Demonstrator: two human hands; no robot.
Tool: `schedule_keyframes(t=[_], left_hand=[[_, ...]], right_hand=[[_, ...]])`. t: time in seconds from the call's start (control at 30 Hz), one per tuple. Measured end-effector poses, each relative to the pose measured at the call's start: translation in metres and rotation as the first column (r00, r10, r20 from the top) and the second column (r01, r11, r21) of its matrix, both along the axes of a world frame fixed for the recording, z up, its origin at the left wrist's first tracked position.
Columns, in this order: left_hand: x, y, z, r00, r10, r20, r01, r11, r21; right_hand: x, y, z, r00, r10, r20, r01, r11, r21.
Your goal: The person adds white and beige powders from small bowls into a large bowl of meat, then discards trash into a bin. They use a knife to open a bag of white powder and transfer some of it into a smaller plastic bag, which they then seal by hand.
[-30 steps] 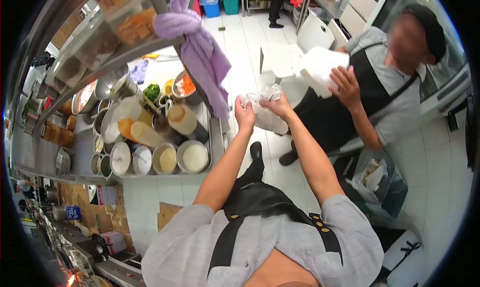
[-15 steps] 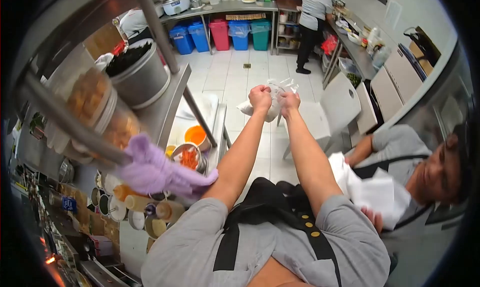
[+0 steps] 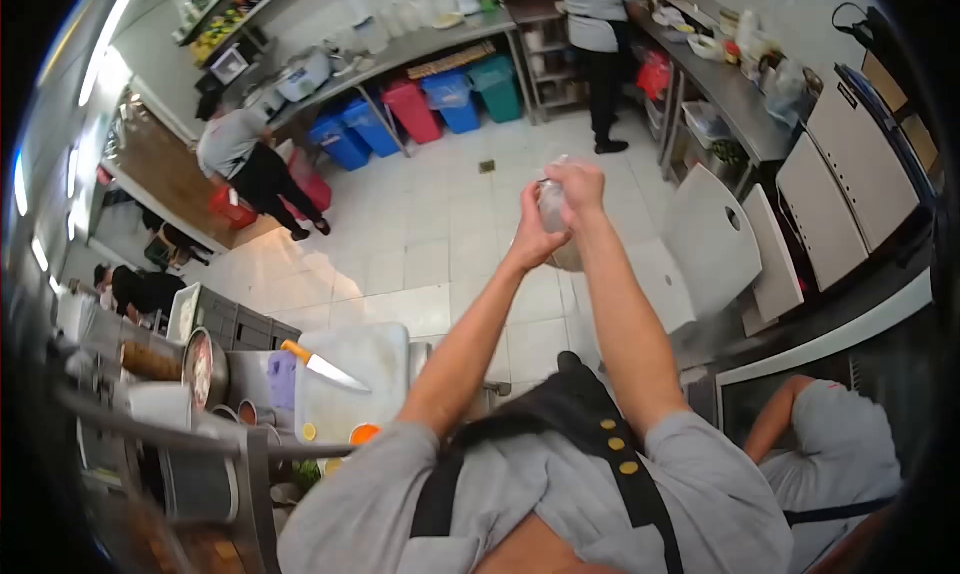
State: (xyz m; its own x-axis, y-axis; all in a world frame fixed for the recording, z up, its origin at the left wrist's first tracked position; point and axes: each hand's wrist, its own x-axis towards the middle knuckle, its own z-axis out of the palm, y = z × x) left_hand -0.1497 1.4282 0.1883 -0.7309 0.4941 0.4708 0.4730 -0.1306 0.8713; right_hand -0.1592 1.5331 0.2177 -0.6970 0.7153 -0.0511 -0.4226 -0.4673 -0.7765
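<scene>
Both my arms reach out in front of me over the white tiled floor. My left hand [image 3: 535, 242] and my right hand [image 3: 578, 186] are closed together on a clear plastic bag [image 3: 553, 209] with something pale inside, the right hand above the left. The neck of the bag looks twisted between them. I wear a grey shirt and a black apron.
A white cutting board [image 3: 350, 379] with an orange-handled knife [image 3: 322, 368] lies at my lower left beside metal pots. A co-worker in grey [image 3: 840, 464] bends at the lower right. Other people stand by coloured bins [image 3: 440, 104] and the steel counter [image 3: 720, 84].
My view has swung away from the shelf with the purple cloth toward the open kitchen floor. My hands moved closer, one above the other, tightening on the bag.
</scene>
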Motion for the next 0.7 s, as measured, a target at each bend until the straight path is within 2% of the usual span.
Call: schedule_keyframes(t=[0.03,0.1,0.13,0.17,0.2,0.23,0.27,0.3,0.33,0.37,0.4,0.43,0.47,0.5,0.53,0.57,0.6,0.63,0.7], left_hand=[[-0.011,0.021,-0.007,1.0,-0.017,0.022,0.017,1.0,-0.007],[-0.056,0.076,-0.016,0.987,-0.158,-0.004,0.158,0.987,-0.016],[-0.076,0.098,-0.027,0.983,-0.184,0.013,0.184,0.982,-0.027],[-0.095,0.124,-0.04,0.99,-0.124,0.06,0.134,0.967,-0.218],[-0.105,0.15,-0.053,0.993,-0.061,0.1,0.097,0.911,-0.401],[-0.111,0.17,-0.062,0.985,-0.092,0.143,0.143,0.902,-0.407],[-0.121,0.19,-0.066,0.966,-0.21,0.151,0.258,0.82,-0.511],[-0.133,0.211,-0.067,0.932,-0.326,0.158,0.353,0.716,-0.602],[-0.157,0.238,-0.108,0.875,-0.484,0.0,0.328,0.594,-0.735],[-0.163,0.255,-0.133,0.867,-0.499,0.006,0.348,0.596,-0.723],[-0.165,0.271,-0.149,0.783,-0.606,-0.14,0.402,0.665,-0.63],[-0.169,0.283,-0.164,0.69,-0.658,-0.301,0.455,0.718,-0.527],[-0.174,0.288,-0.177,0.614,-0.735,-0.288,0.508,0.648,-0.568],[-0.187,0.296,-0.186,0.547,-0.786,-0.289,0.537,0.594,-0.599],[-0.196,0.297,-0.203,0.625,-0.7,-0.345,0.515,0.702,-0.492],[-0.198,0.276,-0.149,0.687,-0.718,-0.116,0.32,0.442,-0.838],[-0.215,0.264,-0.167,0.739,-0.669,-0.077,0.439,0.566,-0.697],[-0.229,0.254,-0.171,0.737,-0.675,-0.036,0.45,0.529,-0.719],[-0.252,0.218,-0.168,0.827,-0.562,-0.029,0.416,0.645,-0.641]], right_hand=[[-0.009,0.01,-0.01,1.0,0.008,0.011,-0.008,0.999,-0.054],[-0.039,0.048,-0.023,0.998,-0.05,-0.027,0.049,0.998,-0.044],[-0.049,0.068,-0.023,0.989,-0.148,0.01,0.148,0.985,-0.091],[-0.057,0.091,-0.025,0.967,-0.249,0.057,0.255,0.958,-0.134],[-0.067,0.13,-0.026,0.904,-0.421,0.071,0.423,0.906,-0.028],[-0.067,0.165,-0.033,0.816,-0.574,0.076,0.568,0.819,0.088],[-0.047,0.184,-0.015,0.67,-0.742,0.031,0.645,0.602,0.471],[-0.029,0.198,0.013,0.529,-0.843,-0.096,0.58,0.276,0.766],[-0.022,0.208,0.018,0.511,-0.855,-0.093,0.573,0.258,0.778],[-0.014,0.211,0.021,0.697,-0.717,-0.001,0.08,0.077,0.994],[-0.01,0.212,0.024,0.784,-0.587,0.201,-0.396,-0.224,0.89],[-0.016,0.206,-0.004,0.695,-0.642,0.324,-0.601,-0.271,0.752],[-0.028,0.199,-0.047,0.586,-0.695,0.418,-0.768,-0.309,0.561],[-0.046,0.205,-0.066,0.238,-0.59,0.772,-0.965,-0.055,0.256],[-0.06,0.216,-0.103,0.354,-0.492,0.795,-0.883,0.104,0.458],[-0.076,0.226,-0.131,0.368,-0.459,0.809,-0.913,-0.014,0.407],[-0.094,0.224,-0.143,0.254,-0.466,0.847,-0.964,-0.052,0.261],[-0.111,0.221,-0.155,0.29,-0.436,0.852,-0.956,-0.09,0.279],[-0.158,0.214,-0.148,0.052,-0.037,0.998,-0.95,0.308,0.061]])
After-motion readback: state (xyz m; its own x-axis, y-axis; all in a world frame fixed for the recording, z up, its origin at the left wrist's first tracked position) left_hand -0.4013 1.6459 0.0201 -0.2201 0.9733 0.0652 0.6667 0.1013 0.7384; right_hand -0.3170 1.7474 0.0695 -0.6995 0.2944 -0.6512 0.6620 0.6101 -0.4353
